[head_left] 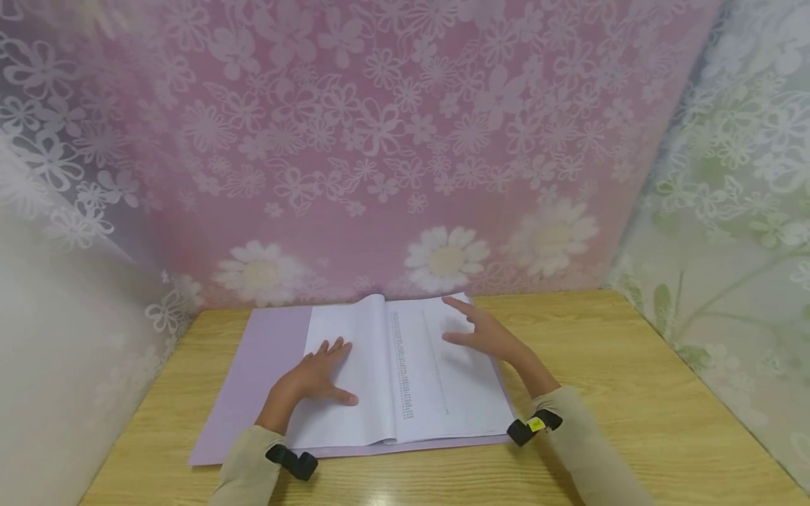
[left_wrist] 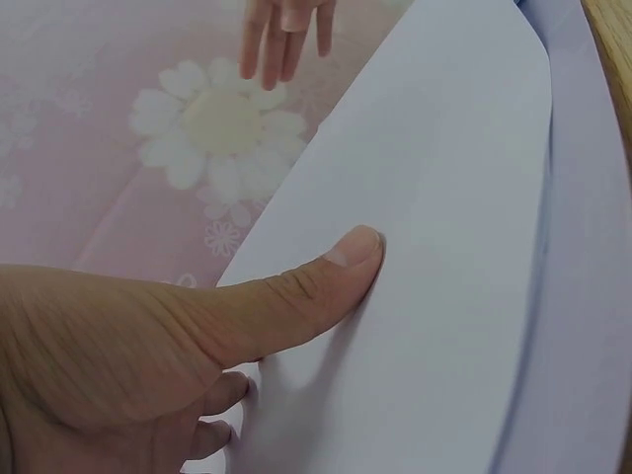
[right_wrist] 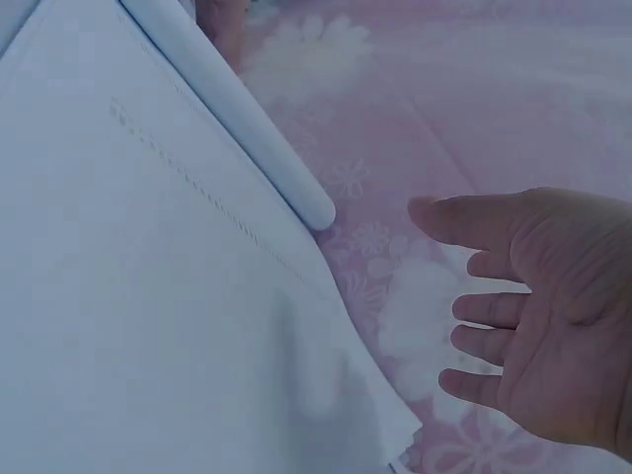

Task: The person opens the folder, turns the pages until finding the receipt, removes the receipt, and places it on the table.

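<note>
An open folder with a purple cover (head_left: 266, 372) lies on the table, a stack of white sheets inside it. The left page (head_left: 363, 414) is blank and bulges into a curl at the middle fold. Columns of small print run down the right page (head_left: 468, 400). My left hand (head_left: 316, 376) rests on the left page with fingers and thumb spread; its thumb lies on the paper in the left wrist view. Over the upper part of the right page hovers my right hand (head_left: 487, 337), thumb and fingers apart, holding nothing, its shadow falling on the paper (right_wrist: 197, 326).
The wooden table (head_left: 601, 365) extends to both sides of the folder. A pink flowered wall covering (head_left: 380, 176) rises right behind the folder's far edge, with pale flowered panels at left and right. Black straps with small cameras (head_left: 534, 425) sit on both wrists.
</note>
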Action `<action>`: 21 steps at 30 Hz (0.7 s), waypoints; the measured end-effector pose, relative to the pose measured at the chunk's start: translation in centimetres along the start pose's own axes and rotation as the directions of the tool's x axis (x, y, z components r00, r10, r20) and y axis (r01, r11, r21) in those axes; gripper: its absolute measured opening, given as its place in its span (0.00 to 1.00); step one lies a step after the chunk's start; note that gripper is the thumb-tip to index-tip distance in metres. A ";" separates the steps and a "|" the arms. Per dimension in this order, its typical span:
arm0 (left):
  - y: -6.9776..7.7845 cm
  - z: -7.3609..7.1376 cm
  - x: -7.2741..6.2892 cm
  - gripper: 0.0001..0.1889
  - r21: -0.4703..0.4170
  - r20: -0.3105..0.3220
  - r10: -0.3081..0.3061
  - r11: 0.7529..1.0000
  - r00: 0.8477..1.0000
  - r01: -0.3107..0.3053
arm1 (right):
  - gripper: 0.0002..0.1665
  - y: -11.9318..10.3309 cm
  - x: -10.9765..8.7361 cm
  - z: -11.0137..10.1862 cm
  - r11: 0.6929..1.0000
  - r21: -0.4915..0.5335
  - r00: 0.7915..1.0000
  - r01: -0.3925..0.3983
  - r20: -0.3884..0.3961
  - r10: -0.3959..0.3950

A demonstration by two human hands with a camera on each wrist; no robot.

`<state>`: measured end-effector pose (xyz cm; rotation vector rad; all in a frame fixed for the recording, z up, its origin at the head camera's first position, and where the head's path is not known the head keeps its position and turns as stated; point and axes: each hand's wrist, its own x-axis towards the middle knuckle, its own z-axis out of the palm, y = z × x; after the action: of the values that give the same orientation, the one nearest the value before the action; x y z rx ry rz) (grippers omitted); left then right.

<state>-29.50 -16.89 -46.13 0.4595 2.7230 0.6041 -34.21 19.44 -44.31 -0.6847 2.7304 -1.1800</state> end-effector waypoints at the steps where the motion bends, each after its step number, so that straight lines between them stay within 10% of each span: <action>1: 0.0 0.0 0.0 0.60 -0.002 0.001 -0.002 1.000 1.000 0.002 | 0.48 0.5 0.0 -0.2 1.000 0.002 1.000 -0.011 -0.006 0.011; 21: -0.1 0.0 0.0 0.60 -0.017 -0.001 -0.002 1.000 1.000 0.002 | 0.49 6.2 0.7 -0.3 0.993 0.089 0.995 -0.079 -0.047 0.084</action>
<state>-29.50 -17.00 -46.23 0.4525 2.7164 0.6270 -37.18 23.10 -48.44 -0.5350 2.6999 -1.3058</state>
